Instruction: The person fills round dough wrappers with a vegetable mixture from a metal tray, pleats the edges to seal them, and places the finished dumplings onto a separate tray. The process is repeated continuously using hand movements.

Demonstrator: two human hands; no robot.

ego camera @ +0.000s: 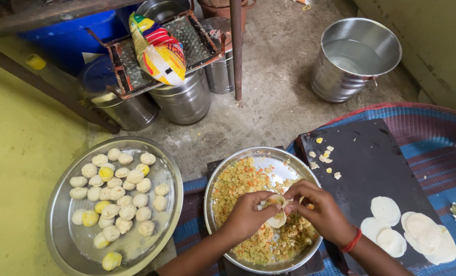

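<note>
Low in the middle of the frame, a half-folded dumpling wrapper (276, 210) sits pinched between both hands above a steel bowl (223, 179) of yellow vegetable filling (238, 184). The left hand (248, 214) curls under the wrapper and cups it, fingers closed around its edge; the right hand (317, 208), with a red band (351, 240) at the wrist, nips the rim between thumb and fingertips. To the right, flat round dough discs (422, 230) lie on a dark board (363, 158) over a striped mat (437, 138). At lower left, a wide steel tray (64, 240) holds many finished dumplings (118, 194). Steel pots (184, 99) and a steel bucket (356, 59) stand on the floor in the upper part of the frame.
</note>
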